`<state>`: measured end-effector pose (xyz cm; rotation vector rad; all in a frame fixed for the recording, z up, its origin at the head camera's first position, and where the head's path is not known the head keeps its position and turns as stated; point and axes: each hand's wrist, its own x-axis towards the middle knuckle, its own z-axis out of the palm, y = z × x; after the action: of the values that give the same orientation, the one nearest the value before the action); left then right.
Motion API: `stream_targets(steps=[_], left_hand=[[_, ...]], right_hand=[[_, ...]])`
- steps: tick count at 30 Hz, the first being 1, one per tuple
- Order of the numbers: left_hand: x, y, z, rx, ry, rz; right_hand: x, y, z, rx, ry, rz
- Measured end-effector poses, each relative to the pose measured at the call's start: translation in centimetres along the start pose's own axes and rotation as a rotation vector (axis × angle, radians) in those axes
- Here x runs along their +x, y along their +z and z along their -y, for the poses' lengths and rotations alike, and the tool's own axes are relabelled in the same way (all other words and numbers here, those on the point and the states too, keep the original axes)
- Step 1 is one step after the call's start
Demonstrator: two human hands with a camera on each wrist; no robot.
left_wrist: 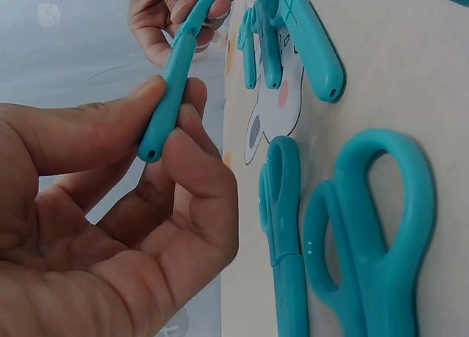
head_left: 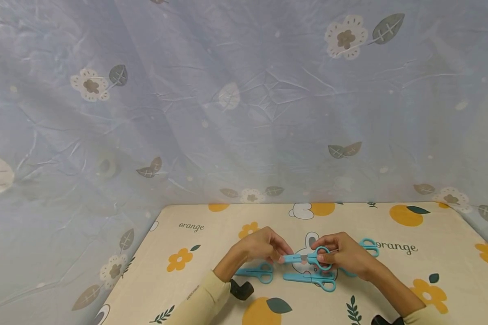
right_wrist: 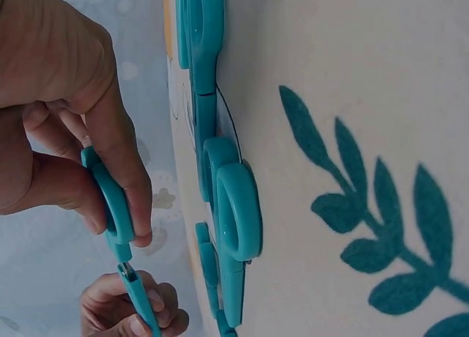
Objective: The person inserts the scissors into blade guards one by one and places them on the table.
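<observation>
Scissors [head_left: 307, 258] hang between both hands: left hand [head_left: 260, 246] pinching the sheath, right hand [head_left: 343, 255] gripping the handles.

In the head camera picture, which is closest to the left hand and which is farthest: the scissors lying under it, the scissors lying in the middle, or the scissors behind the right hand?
From the left hand:
1. Scissors under it, just below.
2. Middle scissors, lower right.
3. Scissors behind the right hand, far right.

Head view high, facing forward-down; wrist views close, sideways, sharing blue scissors [head_left: 309, 259] between them
</observation>
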<state>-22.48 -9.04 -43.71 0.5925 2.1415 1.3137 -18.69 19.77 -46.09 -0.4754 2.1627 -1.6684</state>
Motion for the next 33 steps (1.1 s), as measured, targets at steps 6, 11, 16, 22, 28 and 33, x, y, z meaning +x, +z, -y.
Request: stream_targets(steps=[6,11,16,22,28,33], left_hand=[[0.0,0.1,-0.3,0.018,0.007,-0.014],[0.0,0.2,-0.3,0.012,-0.018,-0.016],[0.0,0.4,-0.3,0.001,-0.036,-0.004],[-0.1,0.7,-0.5,0.030,-0.028,0.003],[-0.1,0.9,-0.7,0.033,-0.024,0.000],[-0.1,1.1,-0.5,-0.001,-0.037,-0.010]], right_hand=[[0.0,0.1,-0.2,0.034,0.017,0.002],[-0.1,0.3,-0.3,0.042,0.018,-0.004],[-0.2,0.5,-0.4,0.033,0.015,0.010],[-0.3,0.5,-0.4,0.015,0.017,0.037],[-0.3,0.5,-0.3,0.017,0.033,0.039],[-0.3,0.8,-0.5,0.017,0.025,0.010]])
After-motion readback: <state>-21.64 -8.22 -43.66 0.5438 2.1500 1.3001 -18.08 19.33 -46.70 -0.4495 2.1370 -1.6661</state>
